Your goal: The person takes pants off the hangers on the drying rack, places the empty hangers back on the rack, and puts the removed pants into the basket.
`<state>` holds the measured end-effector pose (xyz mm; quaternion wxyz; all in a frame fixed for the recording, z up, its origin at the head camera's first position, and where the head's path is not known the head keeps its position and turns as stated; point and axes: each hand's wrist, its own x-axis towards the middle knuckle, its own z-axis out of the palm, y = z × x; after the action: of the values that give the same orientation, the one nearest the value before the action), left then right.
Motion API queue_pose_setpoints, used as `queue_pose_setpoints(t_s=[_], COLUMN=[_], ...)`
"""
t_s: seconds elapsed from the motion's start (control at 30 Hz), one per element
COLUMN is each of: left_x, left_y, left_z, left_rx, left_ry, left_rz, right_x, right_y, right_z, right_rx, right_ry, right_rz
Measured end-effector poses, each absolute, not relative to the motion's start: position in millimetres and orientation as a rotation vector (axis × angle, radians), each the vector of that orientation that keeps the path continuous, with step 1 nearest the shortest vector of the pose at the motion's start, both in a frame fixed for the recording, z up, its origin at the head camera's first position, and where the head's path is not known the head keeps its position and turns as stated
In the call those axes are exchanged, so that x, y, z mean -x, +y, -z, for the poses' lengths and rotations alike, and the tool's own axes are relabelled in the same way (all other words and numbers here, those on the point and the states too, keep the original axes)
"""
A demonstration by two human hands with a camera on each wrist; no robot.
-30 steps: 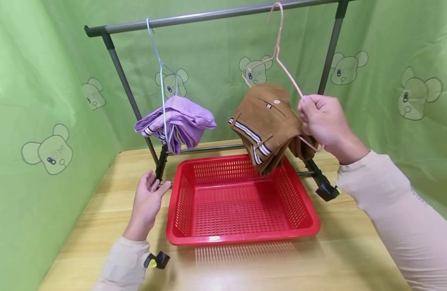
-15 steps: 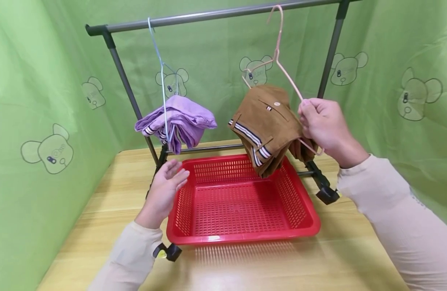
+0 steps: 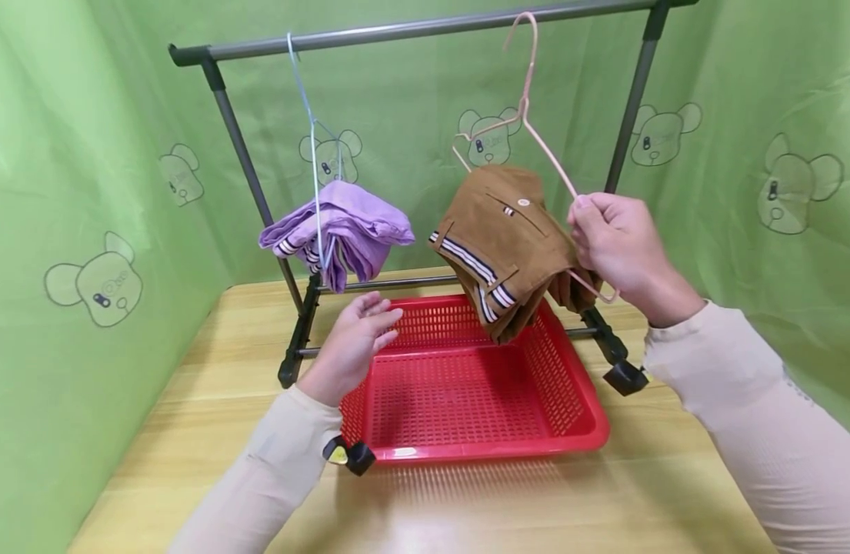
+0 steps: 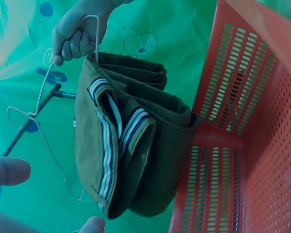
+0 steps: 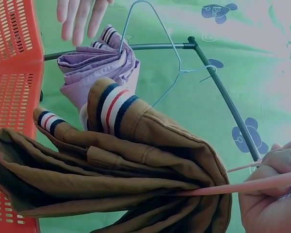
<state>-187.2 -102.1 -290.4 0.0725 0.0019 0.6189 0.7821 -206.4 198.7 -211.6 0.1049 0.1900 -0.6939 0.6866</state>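
My right hand (image 3: 621,250) grips the right side of a pink wire hanger (image 3: 551,156). Folded brown trousers (image 3: 508,231) with a striped waistband drape over its lower bar. The hanger's hook is at the rack's rail (image 3: 397,31); whether it bears on the rail I cannot tell. My left hand (image 3: 350,342) is over the left part of the red basket, fingers extended and holding nothing. In the left wrist view, its fingertips (image 4: 9,171) are apart from the brown trousers (image 4: 136,121). Folded purple trousers (image 3: 355,215) hang from a blue hanger (image 3: 316,169) at the rail's left.
The red perforated basket (image 3: 494,448) stands on the wooden table (image 3: 189,454), below the hanging clothes. Dark legs of the rack (image 3: 246,158) rise behind it on both sides. A green curtain (image 3: 106,200) with bear drawings surrounds the table.
My left hand has moved right and slightly up, from beside the basket to over its left part. My right hand keeps its grip on the pink hanger, which has barely shifted.
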Motion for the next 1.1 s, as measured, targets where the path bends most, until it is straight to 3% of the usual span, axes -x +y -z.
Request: queue_pose_setpoints(t_s=[1.1], left_x=[256], left_y=[-32], left_z=[307], left_rx=[0.217], left_ry=[1.67], left_rz=[-2.27], right_x=[203], right_y=[199], right_z=[217], right_rx=[-0.579], right_ry=[-2.074], right_rz=[-1.971])
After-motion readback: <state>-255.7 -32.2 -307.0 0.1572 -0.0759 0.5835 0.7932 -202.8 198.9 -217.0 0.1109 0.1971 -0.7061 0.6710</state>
